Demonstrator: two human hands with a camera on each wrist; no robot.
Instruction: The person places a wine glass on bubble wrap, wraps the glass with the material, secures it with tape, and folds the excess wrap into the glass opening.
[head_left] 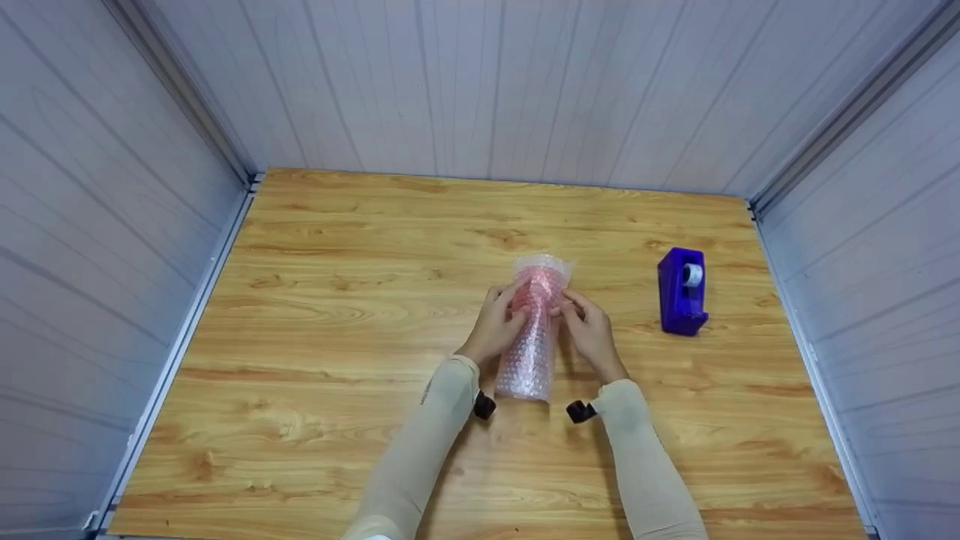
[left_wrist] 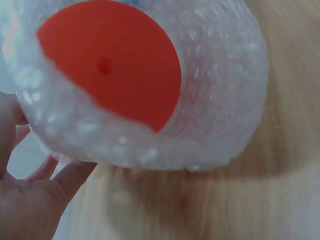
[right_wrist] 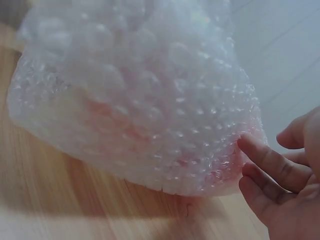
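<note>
A roll of clear bubble wrap (head_left: 529,352) around a red object stands out in the middle of the head view, its long side pointing away from me. Through its near end, the left wrist view shows a flat, round red end (left_wrist: 125,65) with a small dimple. My left hand (head_left: 495,322) grips the roll from the left, fingers and thumb about its far half. On the opposite side, my right hand (head_left: 589,330) touches the wrap with its fingertips. In the right wrist view those fingers (right_wrist: 272,167) are loosely extended against the wrap. What the red object is, I cannot tell.
To the right on the wood-grain table (head_left: 337,300) stands a purple tape dispenser (head_left: 679,300) with a roll of tape (head_left: 692,275). Pale panel walls (head_left: 480,90) close off the back and both sides. A small black camera (head_left: 484,406) sits at each wrist.
</note>
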